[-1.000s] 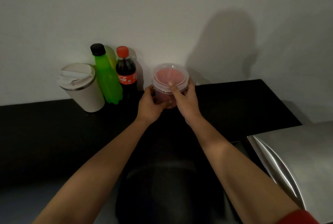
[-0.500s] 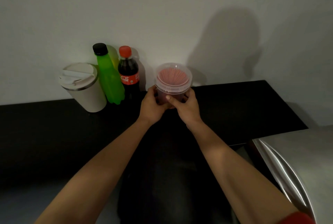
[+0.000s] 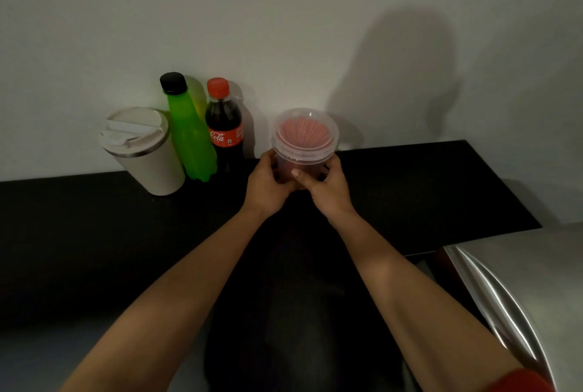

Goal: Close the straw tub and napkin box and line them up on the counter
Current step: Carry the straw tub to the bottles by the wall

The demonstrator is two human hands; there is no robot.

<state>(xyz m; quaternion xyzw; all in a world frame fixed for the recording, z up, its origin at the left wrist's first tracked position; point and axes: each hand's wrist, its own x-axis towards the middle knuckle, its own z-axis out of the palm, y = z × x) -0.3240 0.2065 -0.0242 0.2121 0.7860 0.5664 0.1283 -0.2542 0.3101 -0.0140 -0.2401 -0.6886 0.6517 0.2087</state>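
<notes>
Gripping the lidded clear straw tub (image 3: 304, 142) at centre frame, the left hand (image 3: 266, 185) and right hand (image 3: 328, 191) wrap its lower sides just right of a cola bottle (image 3: 224, 126) above the black counter (image 3: 426, 190).

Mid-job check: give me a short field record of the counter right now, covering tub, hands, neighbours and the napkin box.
tub: straw tub, clear lid on, red straws inside
left hand: left hand grips the tub's lower left side
right hand: right hand grips its lower right side
row along wall, from left: cup, green bottle, cola bottle, then the tub
counter: counter, black
napkin box: not in view
</notes>
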